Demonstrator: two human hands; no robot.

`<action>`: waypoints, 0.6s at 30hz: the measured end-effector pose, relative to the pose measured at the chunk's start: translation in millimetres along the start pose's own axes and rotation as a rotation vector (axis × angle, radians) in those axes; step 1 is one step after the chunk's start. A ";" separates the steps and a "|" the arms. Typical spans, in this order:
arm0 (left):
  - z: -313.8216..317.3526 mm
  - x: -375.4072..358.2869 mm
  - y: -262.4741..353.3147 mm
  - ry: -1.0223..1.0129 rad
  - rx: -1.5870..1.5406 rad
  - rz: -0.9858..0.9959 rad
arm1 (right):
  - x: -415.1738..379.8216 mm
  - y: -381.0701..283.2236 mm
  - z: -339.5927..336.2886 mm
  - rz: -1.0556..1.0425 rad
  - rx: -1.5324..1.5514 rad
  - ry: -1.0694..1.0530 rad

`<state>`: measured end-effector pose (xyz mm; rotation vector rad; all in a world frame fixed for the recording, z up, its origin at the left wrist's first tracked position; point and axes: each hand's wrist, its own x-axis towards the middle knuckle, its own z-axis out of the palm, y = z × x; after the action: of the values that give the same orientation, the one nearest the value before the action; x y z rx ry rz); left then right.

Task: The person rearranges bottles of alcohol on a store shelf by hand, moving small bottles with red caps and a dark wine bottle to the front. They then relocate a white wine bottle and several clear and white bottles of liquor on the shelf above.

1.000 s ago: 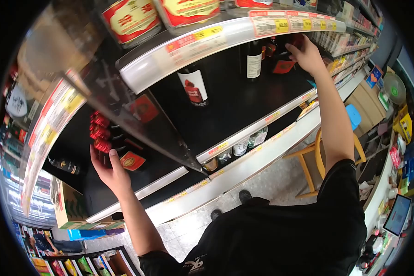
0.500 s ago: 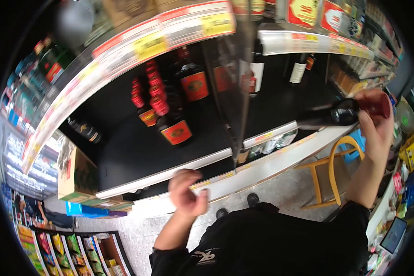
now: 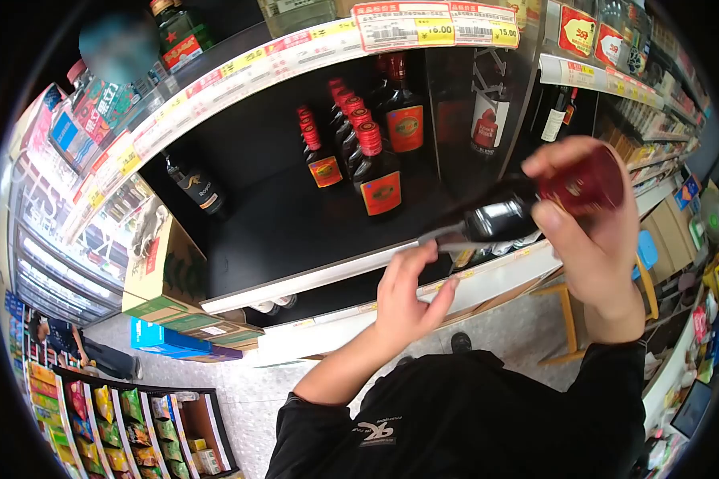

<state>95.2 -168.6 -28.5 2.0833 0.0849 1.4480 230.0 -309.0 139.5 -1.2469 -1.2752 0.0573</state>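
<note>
My right hand (image 3: 595, 231) grips one dark bottle (image 3: 503, 217) by its red-capped neck, held sideways before the shelf (image 3: 295, 231). My left hand (image 3: 403, 299) reaches open beneath its base, fingertips near it. About seven red-capped bottles (image 3: 359, 156) stand clustered on the shelf.

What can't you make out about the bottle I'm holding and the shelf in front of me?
Head view only:
- Bottle: its label is turned away and blurred; its base is hidden behind the left hand.
- Red cap: partly covered by the right hand, whose fingers wrap it.
- Price tags: print mostly too small to read.
- Back bottles in the red-capped row: hidden by the front ones.
- Lower shelf: contents in shadow.
</note>
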 end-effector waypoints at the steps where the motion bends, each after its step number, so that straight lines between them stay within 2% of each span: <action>1: -0.6 1.5 -5.2 -0.018 0.017 -0.038 | 4.7 6.2 8.0 -0.015 -0.029 0.008; 3: -6.1 6.5 -10.7 -0.078 0.077 -0.150 | 16.6 23.4 23.4 -0.009 -0.015 0.044; 4: -10.1 7.9 -15.9 -0.099 0.146 -0.128 | 22.6 32.5 31.0 -0.008 -0.018 0.052; 8: -20.5 13.8 -46.1 0.079 0.314 -0.129 | 37.9 60.6 51.9 -0.045 -0.278 0.082; 11: -27.1 25.0 -59.6 0.125 0.437 -0.175 | 44.9 64.2 61.0 -0.026 -0.395 0.082; 15: -24.6 39.4 -73.5 0.089 0.501 -0.229 | 53.9 78.3 66.1 0.024 -0.534 0.062; 18: -21.5 48.5 -73.9 -0.011 0.427 -0.409 | 68.1 84.3 69.9 0.136 -0.559 0.071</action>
<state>116.3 -80.5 -20.1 2.2260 0.8290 1.2389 253.5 -185.6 110.6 -1.7948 -1.1807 -0.2606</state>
